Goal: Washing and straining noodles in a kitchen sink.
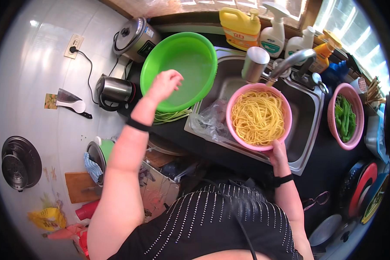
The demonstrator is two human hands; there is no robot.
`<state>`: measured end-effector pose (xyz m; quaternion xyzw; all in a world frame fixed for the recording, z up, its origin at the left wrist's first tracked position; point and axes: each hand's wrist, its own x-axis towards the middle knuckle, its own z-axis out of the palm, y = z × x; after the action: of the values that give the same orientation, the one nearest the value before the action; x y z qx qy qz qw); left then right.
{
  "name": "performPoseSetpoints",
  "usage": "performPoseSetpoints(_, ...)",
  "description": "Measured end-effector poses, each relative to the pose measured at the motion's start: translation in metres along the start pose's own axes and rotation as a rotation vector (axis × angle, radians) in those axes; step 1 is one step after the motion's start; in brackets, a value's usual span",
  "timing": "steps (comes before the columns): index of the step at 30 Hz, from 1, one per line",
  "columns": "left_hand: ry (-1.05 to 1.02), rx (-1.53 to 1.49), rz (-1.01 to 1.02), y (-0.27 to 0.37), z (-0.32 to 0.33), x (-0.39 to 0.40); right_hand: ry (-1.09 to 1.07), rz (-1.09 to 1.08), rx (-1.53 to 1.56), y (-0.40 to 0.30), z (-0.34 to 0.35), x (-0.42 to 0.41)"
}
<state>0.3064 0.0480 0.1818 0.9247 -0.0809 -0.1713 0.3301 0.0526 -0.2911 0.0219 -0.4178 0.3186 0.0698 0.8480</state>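
My right hand [277, 151] grips the near rim of a pink plastic bowl [229, 122], which is over the sink. Yellow noodle-like strands [258, 118] fill the bowl in a loose tangle. My left hand [166, 85] hovers over the near left side of a large green plastic basin [146, 70], its fingers loosely bent and nothing visible in them. Cloudy liquid [191, 73] seems to lie in the basin. Beside the bowl, a clear plastic bag [211, 122] is crumpled on the sink's left side.
A metal faucet [291, 63] arches over the stainless steel sink [307, 146]. Cleaner bottles [240, 29] line the back. At right is a pink basket [333, 130] of green peppers [344, 118]. Long green stalks [172, 116] lie below the basin. An electric kettle [115, 89] and rice cooker [135, 40] stand left.
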Motion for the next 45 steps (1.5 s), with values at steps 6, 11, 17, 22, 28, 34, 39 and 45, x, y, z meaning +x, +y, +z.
performPoseSetpoints(6, -0.315, 0.551, -0.353, -0.069, -0.036, 0.077, 0.066, -0.029, 0.032, 0.002, 0.004, -0.003)
performPoseSetpoints(11, -0.342, 0.802, -0.182, -0.133, -0.013, 0.137, 0.112, -0.039, 0.033, 0.002, 0.013, -0.01)
performPoseSetpoints(17, -0.225, 0.723, 0.338, -0.089, 0.035, 0.165, 0.205, -0.003, 0.092, 0.005, 0.022, -0.016)
performPoseSetpoints(22, -0.324, 0.848, 0.492, -0.062, 0.062, 0.172, 0.239, -0.023, 0.084, 0.003, 0.03, -0.018)
performPoseSetpoints(28, -0.428, 0.914, 0.507, -0.08, 0.042, 0.165, 0.249, -0.008, 0.093, 0.008, 0.032, -0.018)
performPoseSetpoints(34, -0.458, 0.963, 0.415, -0.125, 0.022, 0.135, 0.232, -0.025, 0.096, 0.008, 0.039, -0.017)
performPoseSetpoints(39, -0.515, 1.041, 0.417, -0.146, 0.013, 0.111, 0.225, -0.04, 0.103, 0.012, 0.036, -0.015)
performPoseSetpoints(45, -0.74, 0.962, 0.278, -0.141, 0.009, 0.094, 0.215, -0.049, 0.093, 0.006, 0.04, -0.022)
